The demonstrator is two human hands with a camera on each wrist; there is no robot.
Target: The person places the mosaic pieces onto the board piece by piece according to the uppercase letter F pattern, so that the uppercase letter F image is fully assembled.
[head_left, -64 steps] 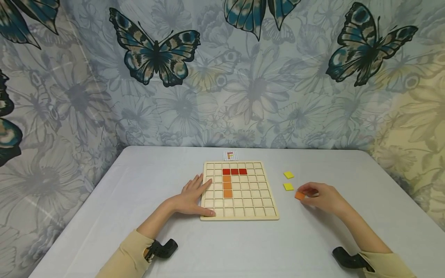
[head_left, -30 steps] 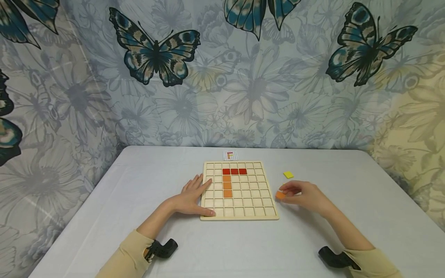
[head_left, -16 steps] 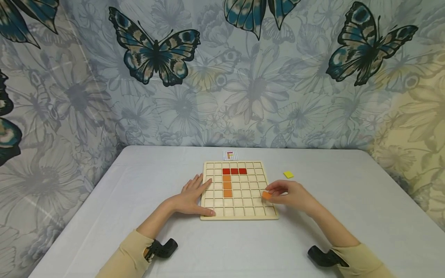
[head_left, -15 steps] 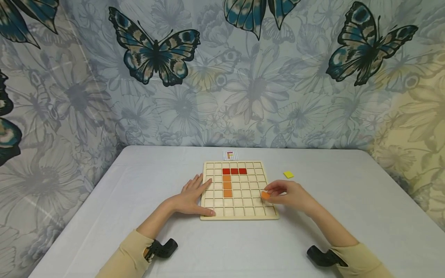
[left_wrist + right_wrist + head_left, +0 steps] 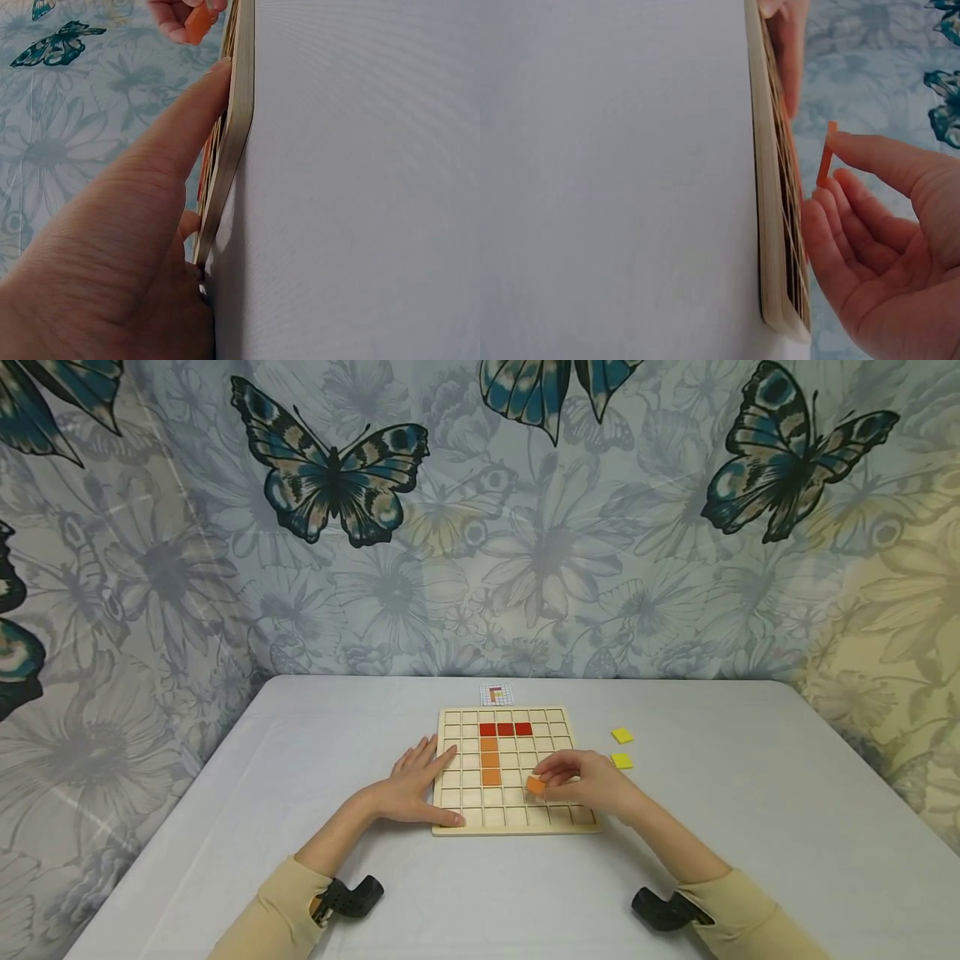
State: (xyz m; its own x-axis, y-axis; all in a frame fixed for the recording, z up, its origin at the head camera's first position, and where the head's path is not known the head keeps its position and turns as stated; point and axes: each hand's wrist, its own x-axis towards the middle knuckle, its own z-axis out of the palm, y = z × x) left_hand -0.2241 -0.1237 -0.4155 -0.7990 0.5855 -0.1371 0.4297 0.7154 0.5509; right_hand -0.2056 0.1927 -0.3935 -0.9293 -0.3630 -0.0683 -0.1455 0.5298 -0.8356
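Observation:
A wooden grid board (image 5: 465, 817) lies on the table, with a row of red tiles (image 5: 506, 729) near its top and a column of orange tiles (image 5: 490, 760) under the row's left end. My left hand (image 5: 408, 792) rests with spread fingers on the board's left edge, thumb near the lower corner. Above the right half of the board, my right hand (image 5: 588, 781) pinches a thin square orange tile (image 5: 535, 785) between thumb and fingers. The right wrist view shows this tile edge-on, raised off the grid.
Two yellow tiles (image 5: 622, 735) lie on the white table (image 5: 712, 727) right of the board. A small printed pattern card (image 5: 496, 695) sits just behind the board. A butterfly-patterned cloth (image 5: 450, 568) hangs beyond the table.
My right hand has carried the orange tile leftward from the table at the right to over the board. The nearer yellow tile shows again behind it. My left hand has stayed still.

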